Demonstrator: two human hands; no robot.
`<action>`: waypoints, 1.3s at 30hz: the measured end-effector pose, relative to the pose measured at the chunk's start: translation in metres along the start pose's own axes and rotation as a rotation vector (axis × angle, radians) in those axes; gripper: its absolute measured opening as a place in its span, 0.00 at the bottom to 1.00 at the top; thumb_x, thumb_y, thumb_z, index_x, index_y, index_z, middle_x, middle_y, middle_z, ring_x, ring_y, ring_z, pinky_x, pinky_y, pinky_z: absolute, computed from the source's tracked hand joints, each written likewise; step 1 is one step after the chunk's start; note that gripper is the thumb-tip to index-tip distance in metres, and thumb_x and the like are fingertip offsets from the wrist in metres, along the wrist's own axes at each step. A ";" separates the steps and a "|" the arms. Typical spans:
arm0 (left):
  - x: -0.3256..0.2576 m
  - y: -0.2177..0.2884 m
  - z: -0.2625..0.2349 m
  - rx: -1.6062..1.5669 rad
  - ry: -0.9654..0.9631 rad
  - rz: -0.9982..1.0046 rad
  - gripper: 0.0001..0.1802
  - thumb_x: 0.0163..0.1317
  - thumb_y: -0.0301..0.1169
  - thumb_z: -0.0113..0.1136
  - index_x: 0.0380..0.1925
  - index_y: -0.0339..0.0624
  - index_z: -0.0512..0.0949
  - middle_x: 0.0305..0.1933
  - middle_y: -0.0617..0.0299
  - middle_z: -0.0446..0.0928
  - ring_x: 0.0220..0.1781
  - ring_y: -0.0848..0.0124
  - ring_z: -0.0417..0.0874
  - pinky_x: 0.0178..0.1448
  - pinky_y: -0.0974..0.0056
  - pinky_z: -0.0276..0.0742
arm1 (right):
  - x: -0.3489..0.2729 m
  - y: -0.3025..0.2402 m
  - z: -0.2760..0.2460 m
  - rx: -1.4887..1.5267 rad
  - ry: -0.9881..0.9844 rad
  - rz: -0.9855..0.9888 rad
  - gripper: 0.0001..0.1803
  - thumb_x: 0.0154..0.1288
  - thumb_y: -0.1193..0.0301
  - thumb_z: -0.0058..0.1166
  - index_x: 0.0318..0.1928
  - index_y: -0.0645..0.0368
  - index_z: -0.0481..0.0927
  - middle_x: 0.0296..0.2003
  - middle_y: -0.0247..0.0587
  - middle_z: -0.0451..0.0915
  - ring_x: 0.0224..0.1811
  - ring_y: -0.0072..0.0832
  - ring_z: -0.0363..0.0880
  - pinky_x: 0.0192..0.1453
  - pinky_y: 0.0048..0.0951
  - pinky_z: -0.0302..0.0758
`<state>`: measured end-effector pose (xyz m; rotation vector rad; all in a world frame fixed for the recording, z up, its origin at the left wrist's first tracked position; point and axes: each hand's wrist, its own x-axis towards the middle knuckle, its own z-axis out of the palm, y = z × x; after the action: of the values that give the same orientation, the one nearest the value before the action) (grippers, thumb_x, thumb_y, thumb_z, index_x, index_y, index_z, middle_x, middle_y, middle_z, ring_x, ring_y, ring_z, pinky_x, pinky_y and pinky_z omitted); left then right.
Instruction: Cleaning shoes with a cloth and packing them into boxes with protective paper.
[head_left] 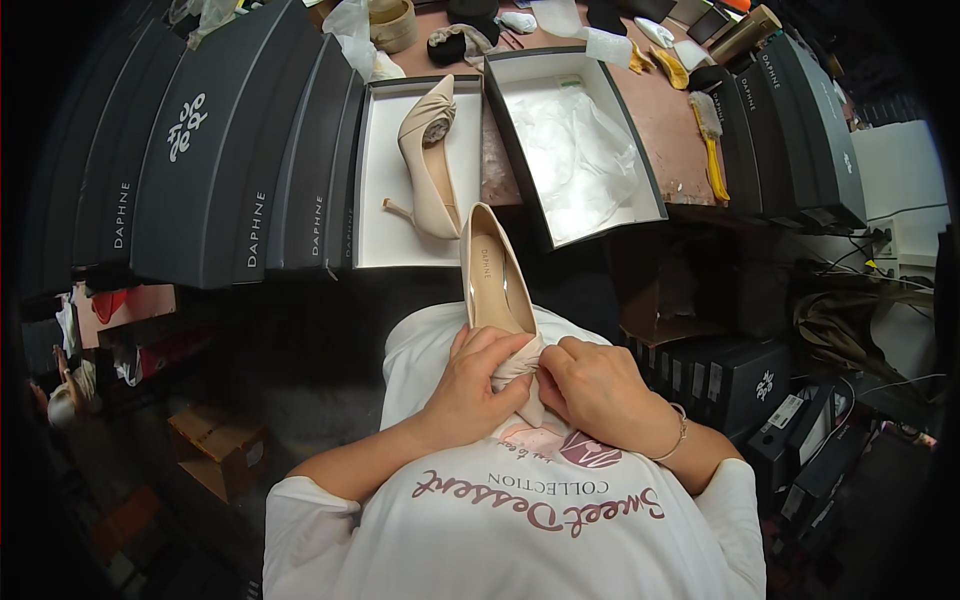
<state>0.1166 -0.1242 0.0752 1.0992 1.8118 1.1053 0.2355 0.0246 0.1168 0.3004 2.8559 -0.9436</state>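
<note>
Both forearms angled inward from the lower corners of the view, elbows spread wide, and the hands met in front of the white shirt (pixel 500 530). Between them was a beige pump (pixel 503 285), sole down and toe toward the wearer, its heel end reaching up to the front edge of the surface (pixel 690 188). The left hand (pixel 465 385) lay over the toe from the left, its fingers curled closely across the pleated band and gripping the shoe. The right hand (pixel 600 385), a bracelet (pixel 682 437) at its wrist, was bent in from the right, its fingers bunched against the band's other side; whether they pinched it could not be told. A matching pump (pixel 425 170) lay in a white-lined tray (pixel 385 235) at the surface's front edge, left of an open box (pixel 653 208) holding tissue paper (pixel 575 150)
</note>
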 end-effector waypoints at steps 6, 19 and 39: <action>0.003 0.007 0.002 -0.165 0.051 -0.078 0.28 0.50 0.20 0.57 0.55 0.40 0.73 0.47 0.53 0.74 0.52 0.61 0.75 0.56 0.62 0.72 | -0.001 0.011 0.010 0.200 0.012 -0.103 0.08 0.54 0.73 0.60 0.31 0.61 0.74 0.25 0.43 0.74 0.24 0.39 0.76 0.27 0.36 0.74; -0.001 -0.007 -0.013 -0.276 -0.070 -0.041 0.18 0.55 0.21 0.55 0.48 0.37 0.74 0.51 0.53 0.72 0.54 0.61 0.75 0.58 0.61 0.70 | -0.006 0.009 0.021 0.193 0.067 -0.263 0.09 0.54 0.77 0.62 0.36 0.61 0.76 0.29 0.42 0.76 0.27 0.38 0.78 0.30 0.33 0.75; 0.011 -0.006 -0.053 -0.112 -0.418 0.045 0.10 0.63 0.27 0.59 0.43 0.39 0.75 0.58 0.49 0.70 0.57 0.54 0.76 0.60 0.59 0.71 | -0.008 0.015 0.024 0.566 0.105 -0.145 0.12 0.55 0.78 0.62 0.41 0.62 0.78 0.33 0.42 0.78 0.33 0.36 0.79 0.37 0.31 0.77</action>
<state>0.0637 -0.1312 0.0874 1.2051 1.3891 0.9085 0.2484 0.0211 0.0901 0.1945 2.6642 -1.8076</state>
